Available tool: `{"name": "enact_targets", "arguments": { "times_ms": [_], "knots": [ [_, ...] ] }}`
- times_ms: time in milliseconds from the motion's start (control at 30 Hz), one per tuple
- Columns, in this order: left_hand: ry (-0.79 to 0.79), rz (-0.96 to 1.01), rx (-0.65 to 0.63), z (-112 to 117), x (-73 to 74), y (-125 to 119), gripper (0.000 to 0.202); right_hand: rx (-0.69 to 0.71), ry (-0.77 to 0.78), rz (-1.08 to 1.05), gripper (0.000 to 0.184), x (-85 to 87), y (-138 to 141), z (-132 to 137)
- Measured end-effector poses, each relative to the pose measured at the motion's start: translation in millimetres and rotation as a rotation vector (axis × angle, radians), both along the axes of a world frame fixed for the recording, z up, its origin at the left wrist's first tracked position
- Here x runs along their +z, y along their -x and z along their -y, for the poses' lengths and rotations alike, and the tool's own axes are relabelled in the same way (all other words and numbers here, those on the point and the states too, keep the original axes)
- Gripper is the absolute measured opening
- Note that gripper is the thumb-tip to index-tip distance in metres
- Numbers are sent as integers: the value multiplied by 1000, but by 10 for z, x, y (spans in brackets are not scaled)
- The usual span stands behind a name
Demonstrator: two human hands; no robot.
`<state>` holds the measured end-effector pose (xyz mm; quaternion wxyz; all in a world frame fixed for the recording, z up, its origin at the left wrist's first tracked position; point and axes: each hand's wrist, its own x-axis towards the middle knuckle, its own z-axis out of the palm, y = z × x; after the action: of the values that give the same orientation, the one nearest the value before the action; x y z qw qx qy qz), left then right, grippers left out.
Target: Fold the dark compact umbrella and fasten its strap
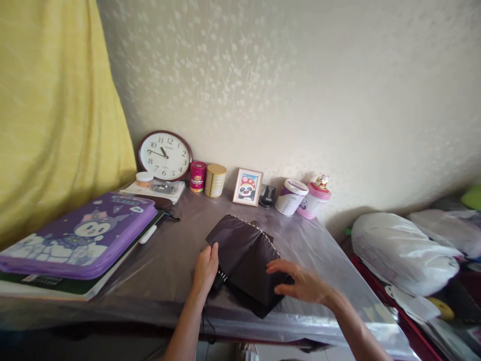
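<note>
A black folding umbrella [246, 255], its cloth loose and partly fanned out, lies near the front of the table. A light patterned trim runs along one edge of the cloth, and white lettering shows near its left side. My left hand [206, 265] pinches the umbrella at its left corner, thumb on top and the other fingers partly hidden. Over the right part of the cloth is my right hand [300, 283], fingers spread and curved. Whether its fingertips touch the cloth I cannot tell. A thin dark cord hangs below the umbrella by my left wrist.
Clear plastic covers the table [158, 271]. A purple cartoon case [86, 235] lies on books at left. Along the wall stand a clock [165, 155], a pink tin [197, 176], a yellow canister [215, 180], a framed picture [247, 187] and two tubs. White bags [402, 250] sit right.
</note>
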<state>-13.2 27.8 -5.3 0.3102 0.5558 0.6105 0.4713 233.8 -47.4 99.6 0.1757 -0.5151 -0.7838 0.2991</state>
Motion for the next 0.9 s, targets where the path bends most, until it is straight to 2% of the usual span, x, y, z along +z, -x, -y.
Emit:
{"name": "enact_targets", "arguments": {
  "times_ms": [67,167,400,500,700,900],
  "knots": [
    [-9,13,-15,8,-3,-4,38,21,-65,101,44,-47,21,188],
    [-11,42,-23,25,-2,-7,39,19,-177,265,47,-160,68,335],
    [-16,159,-64,68,72,2,41,-2,-425,436,41,-274,124,332],
    [-6,169,-75,77,97,4,41,-34,-450,428,41,-301,118,327],
    [-8,225,-113,86,96,7,40,-134,-372,342,31,-352,87,330],
    [6,340,-198,94,85,11,42,-217,-424,118,25,-207,189,200]
  ]
}}
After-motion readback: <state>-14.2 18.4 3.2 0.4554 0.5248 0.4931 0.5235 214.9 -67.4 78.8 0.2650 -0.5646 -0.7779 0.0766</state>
